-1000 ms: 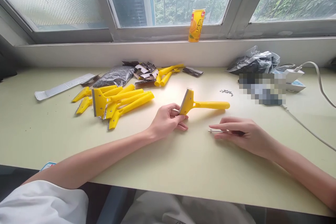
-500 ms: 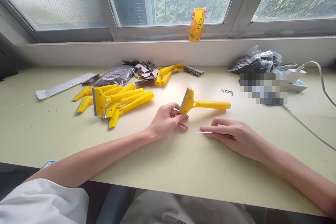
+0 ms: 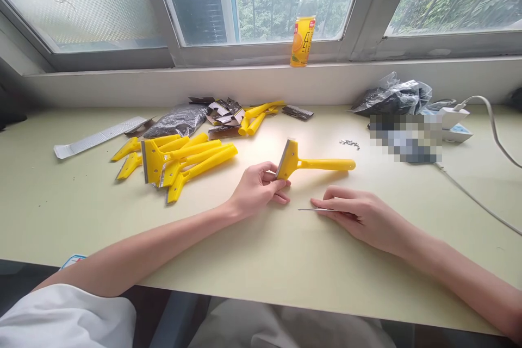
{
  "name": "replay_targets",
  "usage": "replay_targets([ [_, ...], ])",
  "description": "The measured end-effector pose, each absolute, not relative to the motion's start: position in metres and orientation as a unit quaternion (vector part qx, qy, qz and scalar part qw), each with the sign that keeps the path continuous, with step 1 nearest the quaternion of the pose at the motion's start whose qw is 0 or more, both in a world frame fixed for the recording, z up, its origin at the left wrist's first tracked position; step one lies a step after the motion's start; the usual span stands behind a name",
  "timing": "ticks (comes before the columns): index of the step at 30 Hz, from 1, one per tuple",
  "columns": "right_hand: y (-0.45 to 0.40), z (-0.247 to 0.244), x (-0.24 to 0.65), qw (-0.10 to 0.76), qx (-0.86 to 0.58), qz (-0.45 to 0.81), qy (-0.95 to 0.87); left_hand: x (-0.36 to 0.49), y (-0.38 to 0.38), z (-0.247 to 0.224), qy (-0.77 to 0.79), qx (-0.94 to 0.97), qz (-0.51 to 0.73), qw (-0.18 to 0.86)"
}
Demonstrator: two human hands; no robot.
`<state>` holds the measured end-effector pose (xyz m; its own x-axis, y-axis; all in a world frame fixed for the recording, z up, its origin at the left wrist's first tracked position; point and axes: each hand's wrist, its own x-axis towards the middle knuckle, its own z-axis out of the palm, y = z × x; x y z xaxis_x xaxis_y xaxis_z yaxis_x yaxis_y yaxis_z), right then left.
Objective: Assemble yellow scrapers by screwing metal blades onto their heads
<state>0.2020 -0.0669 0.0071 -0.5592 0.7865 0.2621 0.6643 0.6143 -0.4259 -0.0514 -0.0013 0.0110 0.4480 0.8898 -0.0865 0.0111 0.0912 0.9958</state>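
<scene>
My left hand (image 3: 259, 187) grips a yellow scraper (image 3: 289, 160) by the lower corner of its head, with the handle pointing right above the table. Lower right, my right hand (image 3: 354, 206) pinches a thin metal rod (image 3: 308, 209) whose tip points left, apart from the scraper. Several yellow scrapers (image 3: 204, 160) lie in a pile to the left of my left hand. A small cluster of screws (image 3: 349, 144) rests beyond the scraper's handle. More yellow handles (image 3: 256, 118) lie farther back.
On the table (image 3: 261, 261), a dark plastic bag (image 3: 177, 119), opened black packaging (image 3: 226, 114) and a long pale strip (image 3: 100, 137) lie at the back left. Another bag (image 3: 393, 97), a charger (image 3: 453, 118) and its cable are back right. A juice bottle (image 3: 302, 41) stands on the sill.
The view has shifted slightly. A little more of the metal rod shows to the left of my right hand's fingers. My left hand keeps its hold on the scraper.
</scene>
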Motion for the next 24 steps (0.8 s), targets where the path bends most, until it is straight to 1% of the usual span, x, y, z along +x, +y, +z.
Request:
replay_targets([
  [6, -0.0671, 0.0067, 0.2023, 0.222, -0.405, 0.097, -0.882, -0.0511, -0.0018, 0.0123, 0.393, 0.573, 0.351, 0.627],
  [13, -0.0691, 0.0011, 0.2039, 0.193, -0.410, 0.058, -0.890, -0.0510, -0.0021, 0.0129, 0.394, 0.568, 0.352, 0.631],
  [16, -0.0705, 0.0007, 0.2036, 0.189, -0.422, 0.072, -0.883, -0.0510, -0.0022, 0.0128, 0.394, 0.566, 0.352, 0.633],
  [24, -0.0702, 0.0071, 0.2022, 0.184, -0.455, 0.160, -0.856, -0.0513, -0.0017, 0.0109, 0.397, 0.575, 0.347, 0.625],
])
